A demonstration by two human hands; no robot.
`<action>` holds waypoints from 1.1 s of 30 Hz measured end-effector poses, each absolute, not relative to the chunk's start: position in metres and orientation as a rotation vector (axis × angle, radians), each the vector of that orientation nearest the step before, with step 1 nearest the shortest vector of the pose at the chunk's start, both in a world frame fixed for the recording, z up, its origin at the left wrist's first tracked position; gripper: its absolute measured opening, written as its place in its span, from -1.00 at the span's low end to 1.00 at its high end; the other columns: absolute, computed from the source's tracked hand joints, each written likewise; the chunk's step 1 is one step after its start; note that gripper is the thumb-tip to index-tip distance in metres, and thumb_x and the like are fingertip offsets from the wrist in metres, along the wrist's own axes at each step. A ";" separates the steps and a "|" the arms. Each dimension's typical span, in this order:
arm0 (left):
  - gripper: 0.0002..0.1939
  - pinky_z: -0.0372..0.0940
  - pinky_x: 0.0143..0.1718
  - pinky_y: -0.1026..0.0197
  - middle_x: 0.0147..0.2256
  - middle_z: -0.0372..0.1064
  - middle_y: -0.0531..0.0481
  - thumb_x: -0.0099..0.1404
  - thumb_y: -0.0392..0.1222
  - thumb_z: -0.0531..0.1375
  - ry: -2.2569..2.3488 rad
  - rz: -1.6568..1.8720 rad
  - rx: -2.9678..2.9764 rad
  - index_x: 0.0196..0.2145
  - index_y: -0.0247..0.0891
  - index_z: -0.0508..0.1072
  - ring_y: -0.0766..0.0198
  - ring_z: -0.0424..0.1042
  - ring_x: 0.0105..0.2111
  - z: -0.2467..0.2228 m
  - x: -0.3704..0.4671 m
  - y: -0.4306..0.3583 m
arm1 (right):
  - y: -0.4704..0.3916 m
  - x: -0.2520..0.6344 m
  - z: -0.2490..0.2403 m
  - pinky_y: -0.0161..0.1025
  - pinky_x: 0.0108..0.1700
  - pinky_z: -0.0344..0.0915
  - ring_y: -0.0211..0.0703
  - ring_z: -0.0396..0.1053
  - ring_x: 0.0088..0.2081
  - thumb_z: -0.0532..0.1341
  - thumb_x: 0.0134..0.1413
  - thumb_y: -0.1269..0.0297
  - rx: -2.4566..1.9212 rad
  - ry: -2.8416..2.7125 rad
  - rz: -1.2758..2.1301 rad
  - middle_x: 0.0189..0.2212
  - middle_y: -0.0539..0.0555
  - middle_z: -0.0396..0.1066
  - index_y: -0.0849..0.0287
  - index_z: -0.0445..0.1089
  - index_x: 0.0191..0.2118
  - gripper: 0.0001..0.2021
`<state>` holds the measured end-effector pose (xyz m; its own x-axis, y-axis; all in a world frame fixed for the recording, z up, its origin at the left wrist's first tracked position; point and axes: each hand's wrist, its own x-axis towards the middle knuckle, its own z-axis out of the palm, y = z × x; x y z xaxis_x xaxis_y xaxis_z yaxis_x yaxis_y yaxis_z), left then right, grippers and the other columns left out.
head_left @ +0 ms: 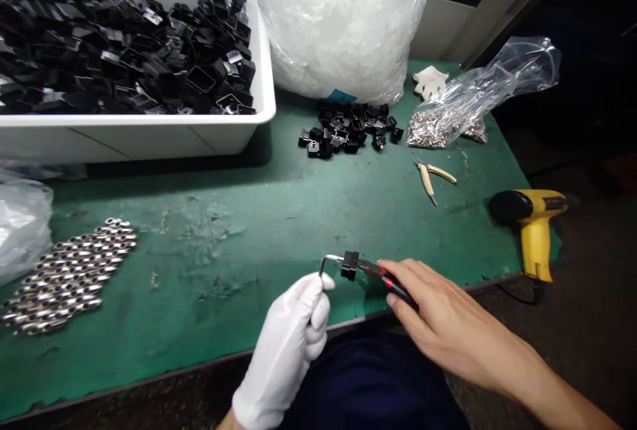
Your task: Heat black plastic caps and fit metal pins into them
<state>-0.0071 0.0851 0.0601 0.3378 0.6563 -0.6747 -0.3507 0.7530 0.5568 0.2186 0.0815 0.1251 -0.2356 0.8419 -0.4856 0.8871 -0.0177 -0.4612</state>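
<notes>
My left hand [293,334], in a white glove, is closed around a bent metal hex key [324,264]. The key's short arm points right and meets a small black plastic part [350,265]. On the other side of that part are the jaws of black pliers with red bands [373,272]. My bare right hand [432,310] is wrapped round the pliers' handles. Both hands are over the front edge of the green table [239,217]. Whether the pliers' jaws grip inside the black part is too small to tell.
A white bin [263,78] of black parts stands back left, beside a big plastic bag [343,25]. Loose black parts [348,128], cutters [428,181] and a bag of small metal pieces [432,128] lie behind. Metal tubes [74,274] lie left, a yellow heat gun [536,231] right.
</notes>
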 end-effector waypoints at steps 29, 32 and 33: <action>-0.67 -0.11 -0.63 0.38 -0.55 0.02 0.17 0.38 0.13 0.14 1.244 0.649 0.575 -0.18 -0.20 0.42 0.44 -0.10 -0.59 0.061 0.003 0.074 | 0.076 0.222 0.133 0.03 0.09 0.32 0.00 0.38 0.00 0.10 0.29 0.38 2.013 2.185 -1.187 -0.01 0.11 0.42 -0.01 0.25 0.24 -0.57; -0.69 -0.08 -0.65 0.38 -0.55 0.04 0.16 0.38 0.12 0.13 1.260 0.638 0.623 -0.20 -0.18 0.42 0.42 -0.07 -0.60 0.059 0.004 0.073 | 0.076 0.221 0.134 0.03 0.09 0.31 0.00 0.36 0.00 0.09 0.30 0.37 1.986 2.176 -1.185 -0.01 0.10 0.40 0.01 0.25 0.22 -0.59; -0.69 -0.07 -0.65 0.38 -0.55 0.05 0.16 0.38 0.12 0.13 1.268 0.636 0.648 -0.22 -0.18 0.42 0.41 -0.06 -0.60 0.058 0.004 0.073 | 0.076 0.221 0.135 0.02 0.09 0.30 -0.01 0.36 0.00 0.09 0.30 0.38 1.981 2.170 -1.183 -0.02 0.09 0.40 0.01 0.25 0.21 -0.60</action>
<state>0.0043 0.0726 0.0584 0.1821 0.7419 -0.6453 -0.0741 0.6647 0.7434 0.2211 0.0762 0.1348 -0.2178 0.8664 -0.4493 0.8470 -0.0609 -0.5280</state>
